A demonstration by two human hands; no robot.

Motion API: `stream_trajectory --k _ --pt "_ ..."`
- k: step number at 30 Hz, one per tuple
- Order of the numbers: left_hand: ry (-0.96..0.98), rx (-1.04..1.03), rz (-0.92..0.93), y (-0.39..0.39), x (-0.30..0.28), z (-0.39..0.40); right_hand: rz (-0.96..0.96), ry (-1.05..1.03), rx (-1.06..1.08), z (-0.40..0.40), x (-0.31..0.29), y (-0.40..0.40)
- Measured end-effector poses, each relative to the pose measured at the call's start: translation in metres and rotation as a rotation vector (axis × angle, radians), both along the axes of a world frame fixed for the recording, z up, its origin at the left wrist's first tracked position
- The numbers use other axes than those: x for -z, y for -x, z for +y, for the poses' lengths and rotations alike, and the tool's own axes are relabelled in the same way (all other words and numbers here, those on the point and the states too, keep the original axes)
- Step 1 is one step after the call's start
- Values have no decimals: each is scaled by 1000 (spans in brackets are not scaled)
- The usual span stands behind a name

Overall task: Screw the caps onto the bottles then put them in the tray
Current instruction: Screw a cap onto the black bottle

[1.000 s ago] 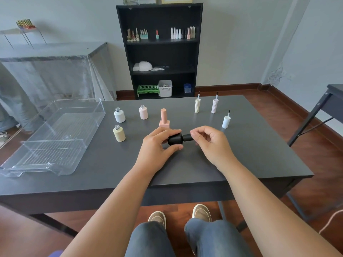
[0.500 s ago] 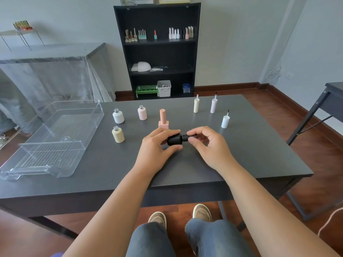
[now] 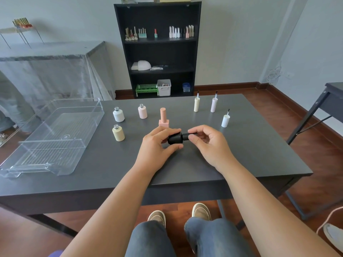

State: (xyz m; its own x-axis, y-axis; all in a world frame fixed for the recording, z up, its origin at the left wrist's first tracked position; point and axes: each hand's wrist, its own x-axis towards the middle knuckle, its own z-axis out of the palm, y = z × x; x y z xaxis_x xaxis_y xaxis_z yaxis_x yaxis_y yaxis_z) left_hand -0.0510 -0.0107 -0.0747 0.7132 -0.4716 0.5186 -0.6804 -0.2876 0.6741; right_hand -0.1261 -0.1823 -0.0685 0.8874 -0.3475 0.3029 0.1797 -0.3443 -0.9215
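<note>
My left hand (image 3: pixel 157 145) grips a black bottle (image 3: pixel 174 139) held sideways above the table's middle. My right hand (image 3: pixel 207 143) pinches its black cap (image 3: pixel 187 136), which sits on the bottle's neck. Behind them stands a capped pink bottle (image 3: pixel 163 118). Three uncapped bottles stand to the left: white (image 3: pixel 118 114), pale pink (image 3: pixel 142 111) and yellow (image 3: pixel 118 133). Three brush caps stand upright to the right: cream (image 3: pixel 196 104), lilac (image 3: pixel 213 104) and white (image 3: pixel 225 120). The clear tray (image 3: pixel 55 130) lies at the table's left end with nothing in it.
The dark table (image 3: pixel 241 149) ends near my knees. A black shelf unit (image 3: pixel 157 49) with more bottles stands against the far wall. Another dark table (image 3: pixel 332 97) is at the right, and a covered table (image 3: pixel 46 71) at the left.
My right fingers have shifted around the cap, turning it on the black bottle. My left hand keeps the bottle in the same place.
</note>
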Motion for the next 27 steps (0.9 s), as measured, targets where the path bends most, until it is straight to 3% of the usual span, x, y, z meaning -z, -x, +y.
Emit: stream_trajectory --k 3,8,11,22,27 --pt "-9 12 -8 2 -2 0 35 -54 42 4 -2 -4" --pt "60 -38 27 3 -4 2 54 -455 -153 8 -6 -5" --pt "43 -51 13 3 -4 1 42 -557 -177 10 -5 -7" --pt "39 -150 10 2 -3 2 -34 -343 -64 23 -12 -17" --pt "-22 -192 4 4 -3 17 -33 -6 -88 24 -21 -24"
